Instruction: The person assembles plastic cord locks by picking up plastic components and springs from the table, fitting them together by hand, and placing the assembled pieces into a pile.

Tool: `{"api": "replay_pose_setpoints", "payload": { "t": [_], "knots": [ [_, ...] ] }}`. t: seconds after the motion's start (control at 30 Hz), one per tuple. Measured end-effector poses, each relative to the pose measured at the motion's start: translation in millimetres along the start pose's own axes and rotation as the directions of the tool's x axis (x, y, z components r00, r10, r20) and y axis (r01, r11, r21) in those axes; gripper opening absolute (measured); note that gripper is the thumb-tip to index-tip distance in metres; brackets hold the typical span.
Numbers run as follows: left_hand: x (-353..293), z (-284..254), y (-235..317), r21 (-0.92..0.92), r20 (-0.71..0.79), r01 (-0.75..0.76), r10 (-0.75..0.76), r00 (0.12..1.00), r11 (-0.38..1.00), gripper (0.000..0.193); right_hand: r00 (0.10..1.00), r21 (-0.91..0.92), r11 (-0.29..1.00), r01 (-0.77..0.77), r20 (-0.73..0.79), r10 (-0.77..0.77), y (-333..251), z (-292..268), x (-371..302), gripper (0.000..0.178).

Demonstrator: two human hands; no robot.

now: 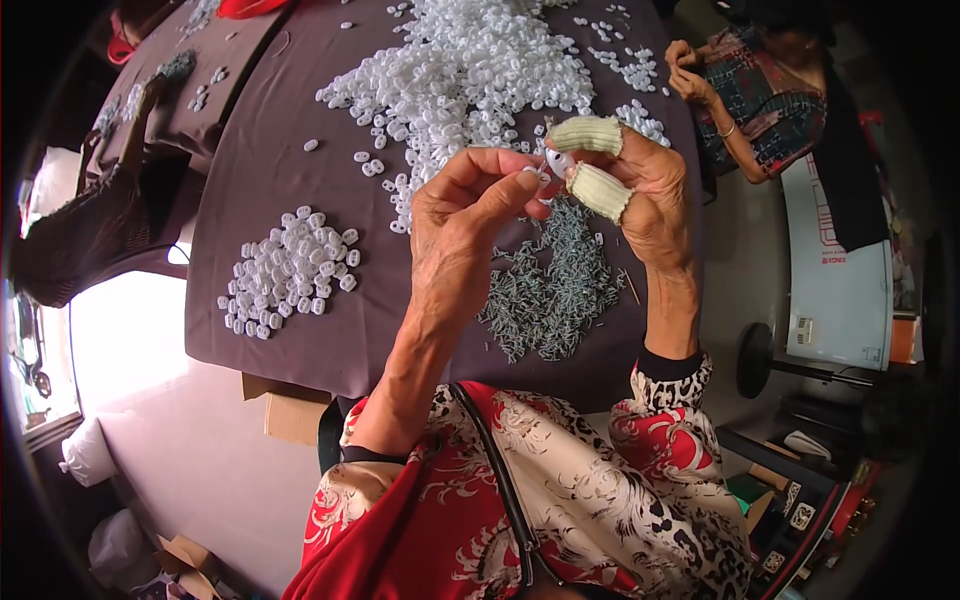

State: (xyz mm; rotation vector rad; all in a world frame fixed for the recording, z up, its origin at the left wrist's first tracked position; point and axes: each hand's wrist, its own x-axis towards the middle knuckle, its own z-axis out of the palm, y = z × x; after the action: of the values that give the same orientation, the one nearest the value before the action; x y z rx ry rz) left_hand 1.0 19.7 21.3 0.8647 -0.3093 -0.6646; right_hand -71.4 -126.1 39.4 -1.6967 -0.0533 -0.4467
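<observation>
In the head view, the left hand (455,215) pinched a small white clip (541,177) between thumb and finger. The right hand (655,190) gripped another clip (561,160) with the tips of its thumb and finger, which wore finger covers (590,134). The two clips were close together over the table (375,335), well in from its front edge. They were too small to tell if they were joined.

To do this well, I think the right hand should hold firm while the left makes the small moves. A light pinch near the tips would keep any holes in sight. Squeezing too hard might make a smooth clip pop out.

The covers were cream, soft and ribbed. The clips looked like hard, shiny plastic, round at the ends. A neat pile (290,270) of them sat near the front left corner, and a big heap (480,75) spread toward the far edge. Thin grey pins (550,295) lay nearer the front edge, on smooth brown cloth.
</observation>
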Motion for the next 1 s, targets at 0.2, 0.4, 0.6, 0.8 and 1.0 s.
{"api": "replay_pose_setpoints", "payload": {
  "t": [0.2, 0.4, 0.6, 0.8, 1.0],
  "knots": [
    [1, -3, -1, 0.007, 0.014, -0.034, 0.033, 0.999, 0.999, 0.011, 0.999, -0.067, 0.998, -0.005, -0.033, 0.002, -2, 5, -1, 0.028],
    [0, -3, 0, -0.026, 0.007, -0.014, 0.014, 1.000, 1.000, 0.011, 0.983, -0.451, 0.875, 0.173, 0.023, -0.182, -4, 7, 2, 0.027],
    [4, -11, -1, -0.162, 0.067, 0.065, -0.055, 0.996, 0.985, 0.011, 0.943, -0.444, 0.836, 0.322, 0.067, -0.327, 5, 5, 6, 0.020],
    [4, -8, 1, -0.267, 0.114, 0.214, -0.190, 0.975, 0.940, 0.010, 0.920, -0.346, 0.864, 0.365, -0.008, -0.392, 13, 2, 6, 0.019],
    [3, -6, 0, -0.194, 0.087, 0.113, -0.098, 0.991, 0.974, 0.008, 0.982, -0.042, 0.986, 0.161, -0.093, -0.165, 8, 6, 5, 0.018]
  ]
}}
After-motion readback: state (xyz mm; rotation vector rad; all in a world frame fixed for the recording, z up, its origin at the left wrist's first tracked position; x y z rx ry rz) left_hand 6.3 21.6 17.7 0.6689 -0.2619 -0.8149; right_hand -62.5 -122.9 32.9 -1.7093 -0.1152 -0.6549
